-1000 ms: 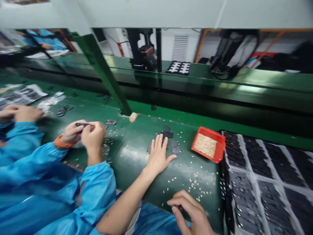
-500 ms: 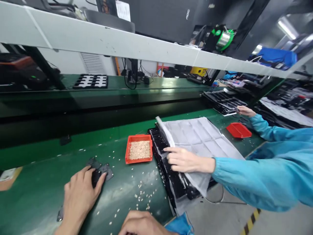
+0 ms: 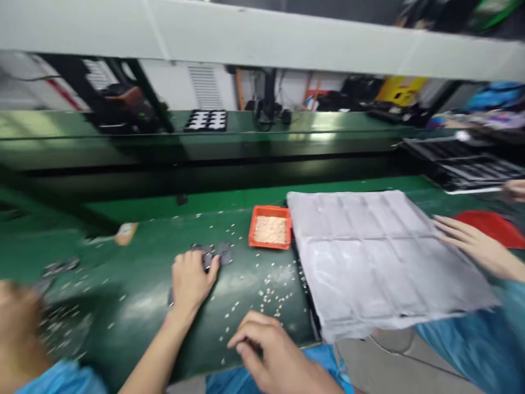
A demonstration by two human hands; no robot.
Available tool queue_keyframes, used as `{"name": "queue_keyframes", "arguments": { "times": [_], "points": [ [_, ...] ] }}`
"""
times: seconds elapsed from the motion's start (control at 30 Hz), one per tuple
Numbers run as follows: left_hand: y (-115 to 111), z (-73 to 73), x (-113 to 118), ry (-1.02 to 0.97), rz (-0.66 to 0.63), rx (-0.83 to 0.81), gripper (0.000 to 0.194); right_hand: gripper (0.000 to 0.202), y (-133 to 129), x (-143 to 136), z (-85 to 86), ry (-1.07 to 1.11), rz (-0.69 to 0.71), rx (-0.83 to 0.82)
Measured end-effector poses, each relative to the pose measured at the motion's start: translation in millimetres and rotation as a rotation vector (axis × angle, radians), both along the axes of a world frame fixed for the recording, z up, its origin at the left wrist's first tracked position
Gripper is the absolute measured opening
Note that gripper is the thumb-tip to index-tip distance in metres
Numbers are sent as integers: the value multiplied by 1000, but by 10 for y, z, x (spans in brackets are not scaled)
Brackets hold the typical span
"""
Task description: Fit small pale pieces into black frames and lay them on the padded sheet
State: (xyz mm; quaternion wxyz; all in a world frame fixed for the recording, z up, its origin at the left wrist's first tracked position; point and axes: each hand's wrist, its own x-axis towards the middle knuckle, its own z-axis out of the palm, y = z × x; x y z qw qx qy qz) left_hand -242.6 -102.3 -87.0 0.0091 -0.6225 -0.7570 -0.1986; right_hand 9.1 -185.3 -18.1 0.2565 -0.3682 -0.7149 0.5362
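Observation:
My left hand [image 3: 192, 282] rests on the green bench, thumb and fingers closed around a small dark flat piece [image 3: 207, 260]. Similar dark flat pieces [image 3: 225, 253] lie against it, and another shows partly beneath my wrist. Lower down, near the bench's front edge, my right hand [image 3: 270, 350] is raised with its fingers curled and the thumb near the index finger. Whatever it may hold is too small or hidden to make out. Beyond my hands stands a red tray [image 3: 250, 232] filled with tiny pale chips, and loose pale chips [image 3: 268, 293] are scattered on the bench.
At right, a co-worker's hand [image 3: 471, 241] touches a white sheet [image 3: 369, 262] covering a black tray. Another person's blurred hand [image 3: 18, 323] is at far left, near dark pieces. A red bin [image 3: 492, 227] stands at right. A white shelf beam [image 3: 262, 35] crosses above.
My view has swung left, so the bench appears shifted right. The co-worker's sheet, folded back before, now lies flat over the tray. Another hand has appeared at far left. My left hand keeps its place.

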Motion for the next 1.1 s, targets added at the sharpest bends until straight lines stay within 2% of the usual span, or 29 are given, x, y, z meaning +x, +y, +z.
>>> {"name": "queue_keyframes", "arguments": {
  "times": [0.03, 0.13, 0.2, 0.3, 0.37, 0.47, 0.57, 0.63, 0.7, 0.77, 0.83, 0.9, 1.0, 1.03, 1.1],
  "points": [
    [8, -5, -7, -110, 8, 41, 36, 27, 25, -11, 33, 16, 9, 3],
    [31, 10, -47, -220, 72, 84, 30, 25, 114, -60, 62, 33, 13, -11],
    [31, 81, -65, -273, 113, 100, 30, 21, 160, -100, 39, 49, -32, -26],
    [5, 295, -24, -395, 99, 103, 33, 23, 234, -192, -24, 113, -195, -165],
    [-30, 480, 68, -457, 48, 86, 36, 41, 310, -286, -57, 220, -323, -392],
    [-117, 722, 282, -500, -111, 84, 32, 65, 466, -436, -58, 487, -362, -879],
    [-236, 814, 489, -421, -453, 92, 37, 58, 620, -508, -30, 681, -267, -1259],
    [-310, 785, 577, -310, -622, 40, 50, 49, 683, -500, -33, 710, -260, -1363],
    [-365, 728, 618, -263, -696, -27, 60, 42, 704, -472, -61, 715, -283, -1383],
    [-409, 686, 623, -321, -726, -37, 63, 36, 692, -444, -102, 725, -295, -1345],
    [-454, 679, 586, -440, -744, 37, 59, 34, 668, -424, -137, 723, -295, -1314],
    [-512, 693, 487, -555, -691, 152, 47, 37, 650, -409, -161, 694, -285, -1328],
    [-608, 684, 194, -578, -395, 247, 26, 47, 644, -395, -190, 654, -254, -1356],
    [-633, 660, 71, -523, -276, 207, 22, 49, 644, -395, -203, 642, -246, -1353],
    [-663, 583, -164, -361, -89, 8, 23, 49, 640, -407, -232, 614, -246, -1334]
  ]
}}
